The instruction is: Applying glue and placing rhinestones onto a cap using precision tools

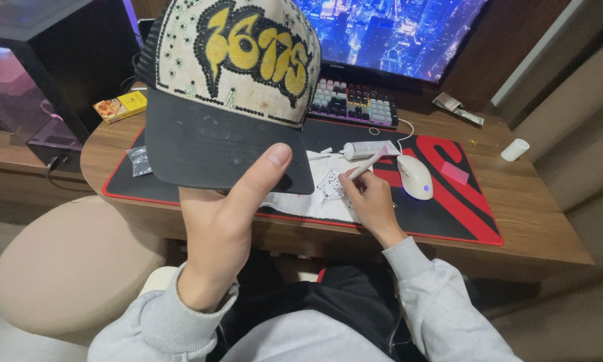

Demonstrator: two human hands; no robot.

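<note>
**Cap held up by the brim, pen poised over the desk**

The left hand (pixel 224 221) grips a cap (pixel 231 87) by its dark, flat, dusty-looking brim, thumb pressed on top and fingers hidden beneath. It holds the cap up close to the camera, crown facing out: a cream front panel with yellow and black lettering-style artwork, edged and dotted with small beads and studs, and black mesh at the side. The cap blocks much of the desk's left half.

Lower and to the right, the right hand (pixel 368 201) is closed around a slim white pen-like tool (pixel 368 163), its tip angled up and away. Just beside the fingers lies a white sheet (pixel 315 198) scattered with tiny dark studs. Both sleeves are soft grey fleece.

Beyond the sheet, a white tube (pixel 368 149) lies on its side near a smooth white mouse (pixel 415 176), both on a black and red desk mat (pixel 462 201). A small pink block (pixel 454 173) sits right of the mouse. Farther back stand a keyboard (pixel 355 104) with pale and dark keys, a lit monitor (pixel 388 33), a yellow box (pixel 120 106) and a white cylinder (pixel 514 149) on the wooden desk (pixel 536 228).
</note>
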